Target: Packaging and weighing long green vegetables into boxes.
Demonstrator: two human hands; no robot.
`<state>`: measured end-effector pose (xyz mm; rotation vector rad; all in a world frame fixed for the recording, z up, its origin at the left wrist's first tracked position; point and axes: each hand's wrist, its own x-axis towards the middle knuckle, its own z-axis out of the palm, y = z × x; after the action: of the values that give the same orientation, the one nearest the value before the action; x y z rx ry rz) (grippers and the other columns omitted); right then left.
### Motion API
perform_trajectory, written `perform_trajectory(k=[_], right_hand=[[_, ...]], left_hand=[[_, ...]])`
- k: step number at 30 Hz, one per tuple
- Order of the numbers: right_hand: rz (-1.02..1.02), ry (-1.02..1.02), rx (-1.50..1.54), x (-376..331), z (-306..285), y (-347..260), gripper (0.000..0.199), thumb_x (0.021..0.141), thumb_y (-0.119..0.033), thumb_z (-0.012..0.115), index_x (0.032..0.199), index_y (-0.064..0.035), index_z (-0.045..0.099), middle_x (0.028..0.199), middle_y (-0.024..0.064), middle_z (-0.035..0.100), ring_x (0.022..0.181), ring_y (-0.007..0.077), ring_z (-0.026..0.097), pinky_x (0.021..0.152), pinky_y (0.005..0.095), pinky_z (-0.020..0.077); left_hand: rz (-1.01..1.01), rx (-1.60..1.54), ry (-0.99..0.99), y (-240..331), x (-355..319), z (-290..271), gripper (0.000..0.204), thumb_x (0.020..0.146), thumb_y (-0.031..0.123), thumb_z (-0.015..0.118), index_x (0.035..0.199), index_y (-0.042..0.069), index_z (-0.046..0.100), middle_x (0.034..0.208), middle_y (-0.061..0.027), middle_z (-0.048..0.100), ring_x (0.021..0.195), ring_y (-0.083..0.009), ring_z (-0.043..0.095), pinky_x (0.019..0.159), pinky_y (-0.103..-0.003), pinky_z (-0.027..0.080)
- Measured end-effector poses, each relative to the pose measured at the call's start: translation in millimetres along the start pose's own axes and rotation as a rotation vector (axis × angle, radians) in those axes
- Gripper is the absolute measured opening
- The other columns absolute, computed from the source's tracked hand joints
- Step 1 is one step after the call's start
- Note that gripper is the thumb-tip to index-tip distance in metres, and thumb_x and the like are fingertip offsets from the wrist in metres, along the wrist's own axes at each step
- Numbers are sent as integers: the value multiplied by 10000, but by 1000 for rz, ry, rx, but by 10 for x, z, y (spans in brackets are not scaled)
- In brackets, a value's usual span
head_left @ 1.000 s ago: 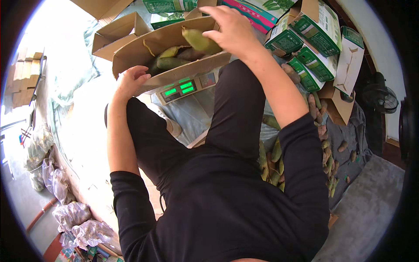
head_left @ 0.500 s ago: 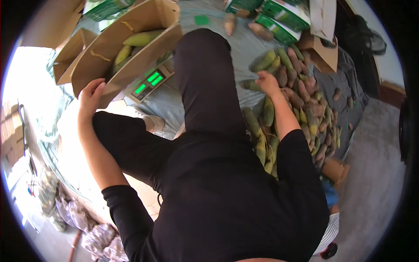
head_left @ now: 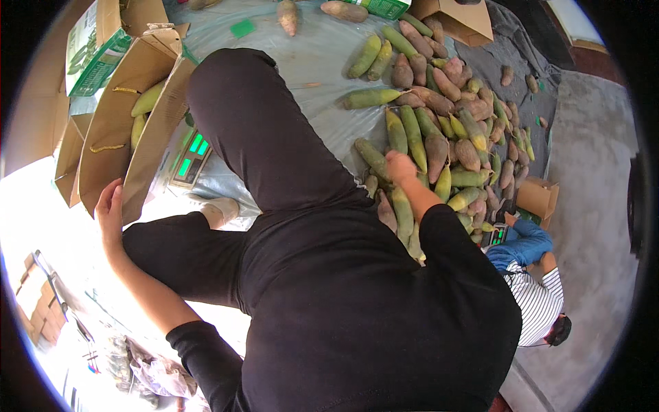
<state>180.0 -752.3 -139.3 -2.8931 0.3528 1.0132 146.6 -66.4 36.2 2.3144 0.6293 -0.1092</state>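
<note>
On pale plastic sheeting [head_left: 316, 58], a long, green, eleven-to-five vegetable [head_left: 369, 154] is being flanked at four o'clock by the curled right grip [head_left: 401, 168]; hold unclear.

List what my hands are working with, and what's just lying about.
Likely in use:
left hand, by the cardboard box
right hand, at the vegetable pile
lit scale

Seemingly lying about:
green scrap
brown carton, upper right
plastic bag, lower left
</note>
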Motion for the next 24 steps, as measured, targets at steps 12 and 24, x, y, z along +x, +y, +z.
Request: perform_trajectory(k=[12, 24], right_hand=[[493, 145, 45, 104, -170, 716, 469, 705, -319, 741, 1039, -8, 628, 1020, 192, 651, 1006, 353, 604, 844, 432, 485], [733, -189, 376, 471, 161, 526, 422, 793, -288, 713, 1157, -108, 599, 1195, 72, 582, 1014, 255, 585, 777, 379, 510]], left_hand=[[-29, 6, 79, 202, -145, -1, 303, 877, 223, 600, 1095, 18, 644, 961, -75, 677, 876, -132, 607, 801, -267, 465], [-47, -14, 124, 248, -193, 21, 310, 849, 259, 629, 1067, 41, 662, 914, -74, 683, 823, -142, 612, 773, -286, 477]])
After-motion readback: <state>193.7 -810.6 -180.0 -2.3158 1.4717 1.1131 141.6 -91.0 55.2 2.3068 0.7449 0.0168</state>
